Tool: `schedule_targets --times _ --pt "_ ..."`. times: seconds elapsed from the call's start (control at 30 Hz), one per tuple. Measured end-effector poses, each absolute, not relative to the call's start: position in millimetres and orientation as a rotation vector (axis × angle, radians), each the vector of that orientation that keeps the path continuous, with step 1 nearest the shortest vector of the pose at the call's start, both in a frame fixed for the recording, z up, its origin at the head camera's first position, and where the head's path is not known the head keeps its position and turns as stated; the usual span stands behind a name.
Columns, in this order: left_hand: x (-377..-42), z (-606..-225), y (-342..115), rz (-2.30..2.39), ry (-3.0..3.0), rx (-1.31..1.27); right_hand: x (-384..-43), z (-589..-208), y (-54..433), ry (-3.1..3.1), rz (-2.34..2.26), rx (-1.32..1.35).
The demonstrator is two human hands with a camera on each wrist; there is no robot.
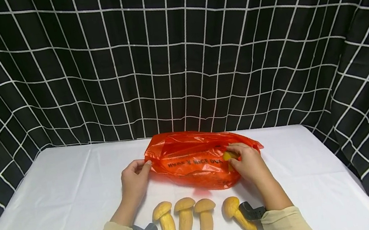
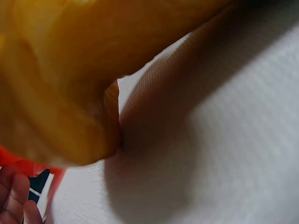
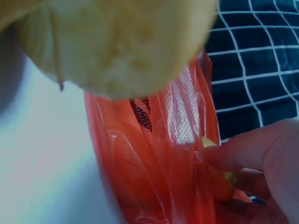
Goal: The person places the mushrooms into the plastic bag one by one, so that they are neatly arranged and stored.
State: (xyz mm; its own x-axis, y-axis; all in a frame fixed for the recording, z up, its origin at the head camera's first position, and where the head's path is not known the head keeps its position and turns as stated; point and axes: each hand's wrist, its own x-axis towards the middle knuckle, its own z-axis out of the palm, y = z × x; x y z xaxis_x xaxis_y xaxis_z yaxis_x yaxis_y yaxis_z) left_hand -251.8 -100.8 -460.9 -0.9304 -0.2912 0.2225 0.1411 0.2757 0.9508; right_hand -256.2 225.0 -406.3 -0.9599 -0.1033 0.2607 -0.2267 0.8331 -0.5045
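Note:
A red plastic bag point(image 1: 190, 157) with dark lettering lies across the far part of the white table. My left hand point(image 1: 135, 181) pinches its left end between thumb and fingers. At the bag's right end, my right hand point(image 1: 249, 163) grips a yellow mushroom point(image 1: 226, 156), which looks like a model one. In the right wrist view, that mushroom point(image 3: 224, 184) is partly behind red film point(image 3: 140, 172) and my fingers. Only a few fingers of my left hand point(image 2: 16, 198) show in the left wrist view, beside red plastic.
Three mushrooms point(image 1: 186, 221) stand in a row near the front, caps away from me. Another mushroom point(image 1: 232, 206) lies aslant beneath my right wrist's black camera mount point(image 1: 251, 211). A mushroom point(image 2: 56, 107) fills much of the left wrist view. Black gridded cloth point(image 1: 176, 53) hangs behind the table.

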Motion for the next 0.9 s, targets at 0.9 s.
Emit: schedule_targets --times 0.9 --pt "-252.1 -462.8 -101.0 -1.703 -2.198 0.123 -254.4 -404.9 228.9 -2.894 0.849 0.193"
